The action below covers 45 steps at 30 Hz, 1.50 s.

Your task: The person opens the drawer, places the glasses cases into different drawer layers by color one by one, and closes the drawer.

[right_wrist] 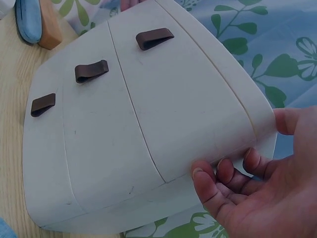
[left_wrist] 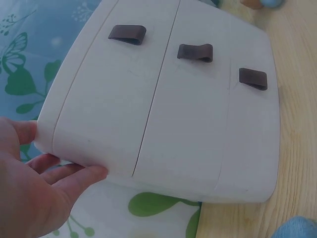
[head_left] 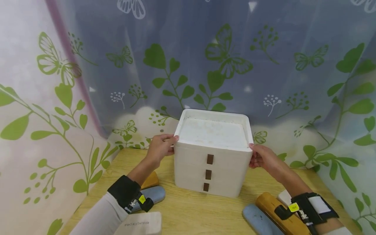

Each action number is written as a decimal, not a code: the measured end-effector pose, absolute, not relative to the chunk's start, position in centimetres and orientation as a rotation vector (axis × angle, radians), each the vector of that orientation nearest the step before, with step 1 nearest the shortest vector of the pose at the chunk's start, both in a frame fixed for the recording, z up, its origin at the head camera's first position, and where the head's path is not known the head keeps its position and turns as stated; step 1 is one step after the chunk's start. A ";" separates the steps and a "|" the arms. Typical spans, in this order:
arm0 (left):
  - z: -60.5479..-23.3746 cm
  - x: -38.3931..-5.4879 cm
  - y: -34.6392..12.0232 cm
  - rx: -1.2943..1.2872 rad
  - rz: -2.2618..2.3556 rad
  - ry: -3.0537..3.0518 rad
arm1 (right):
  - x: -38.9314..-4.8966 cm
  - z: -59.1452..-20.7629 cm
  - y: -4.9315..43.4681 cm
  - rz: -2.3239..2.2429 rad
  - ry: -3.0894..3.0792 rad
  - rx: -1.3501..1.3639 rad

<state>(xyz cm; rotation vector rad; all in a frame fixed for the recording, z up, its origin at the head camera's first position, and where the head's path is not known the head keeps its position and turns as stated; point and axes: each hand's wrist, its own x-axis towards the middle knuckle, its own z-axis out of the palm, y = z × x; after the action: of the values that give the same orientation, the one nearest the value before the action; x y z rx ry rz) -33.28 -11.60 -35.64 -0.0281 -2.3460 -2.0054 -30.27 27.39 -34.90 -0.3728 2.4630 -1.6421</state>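
A white three-drawer storage box (head_left: 191,169) with brown pull tabs stands upright on the wooden table, its drawers closed. Its top is a shallow recessed tray with a raised rim, faintly stained. My left hand (head_left: 160,147) holds the upper left corner, thumb at the rim and fingers against the side. At the upper right corner my right hand (head_left: 265,160) grips likewise, with its fingers bent against the side. Both wrist views show the drawer fronts at an angle, with the left hand (left_wrist: 34,193) and the right hand (right_wrist: 267,193) touching the top edge and side.
Left of the box on the table (head_left: 188,209) lie an orange case (head_left: 151,180), a blue case (head_left: 155,194) and a white lettered case (head_left: 144,223). Another blue case (head_left: 258,218), a long orange case (head_left: 279,212) and a white item lie right. A patterned curtain (head_left: 182,78) hangs behind.
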 end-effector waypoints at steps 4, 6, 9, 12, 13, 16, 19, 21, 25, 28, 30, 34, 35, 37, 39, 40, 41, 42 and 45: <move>-35.7 -33.0 -11.4 -0.031 -1.992 -2.340 | -30.6 -34.8 27.7 -1.645 2.457 -0.379; -35.7 -32.9 -11.3 -0.023 -1.982 -2.345 | -30.7 -34.9 27.8 -1.647 2.451 -0.365; -35.7 -32.7 -11.1 -0.007 -1.973 -2.345 | -30.9 -34.9 27.9 -1.644 2.445 -0.346; -35.8 -32.6 -10.9 0.002 -1.967 -2.340 | -31.1 -35.0 28.1 -1.634 2.450 -0.331; -35.8 -32.6 -10.8 0.004 -1.964 -2.338 | -31.1 -35.0 28.1 -1.635 2.451 -0.325; -36.0 -32.6 -10.7 -0.001 -1.961 -2.324 | -31.3 -34.9 28.2 -1.631 2.455 -0.326; -36.1 -32.7 -10.6 -0.007 -1.962 -2.309 | -31.4 -35.0 28.4 -1.635 2.451 -0.318; -36.1 -32.6 -10.5 -0.020 -1.962 -2.298 | -31.5 -35.0 28.4 -1.631 2.453 -0.320; -36.1 -32.5 -10.4 -0.024 -1.966 -2.287 | -31.7 -35.1 28.7 -1.625 2.455 -0.337; -36.1 -32.4 -10.3 -0.020 -1.970 -2.285 | -31.8 -35.1 28.8 -1.617 2.454 -0.356; -36.1 -32.4 -10.3 -0.018 -1.972 -2.286 | -31.8 -35.1 28.8 -1.616 2.454 -0.360; -36.0 -32.4 -10.4 -0.017 -1.969 -2.294 | -31.8 -35.2 28.7 -1.621 2.456 -0.365; -36.0 -32.4 -10.4 -0.017 -1.969 -2.295 | -31.8 -35.2 28.7 -1.623 2.457 -0.366; -36.0 -32.4 -10.4 -0.015 -1.966 -2.299 | -31.8 -35.2 28.7 -1.625 2.459 -0.373; -36.0 -32.4 -10.5 -0.016 -1.965 -2.300 | -31.8 -35.2 28.7 -1.625 2.462 -0.378; -36.0 -32.4 -10.5 -0.016 -1.966 -2.302 | -31.8 -35.2 28.7 -1.626 2.460 -0.374; -36.0 -32.4 -10.5 -0.017 -1.968 -2.300 | -31.8 -35.2 28.6 -1.629 2.459 -0.369; -36.0 -32.4 -10.5 -0.017 -1.970 -2.299 | -31.7 -35.2 28.6 -1.631 2.458 -0.363; -36.0 -32.3 -10.5 -0.027 -1.977 -2.298 | -31.6 -35.2 28.5 -1.635 2.464 -0.332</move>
<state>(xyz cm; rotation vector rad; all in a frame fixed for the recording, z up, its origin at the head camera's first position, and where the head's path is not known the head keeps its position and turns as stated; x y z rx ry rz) -32.32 -10.48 -36.04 -0.0273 -2.2981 -1.9774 -31.59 28.45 -35.20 -0.3318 2.4643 -1.6352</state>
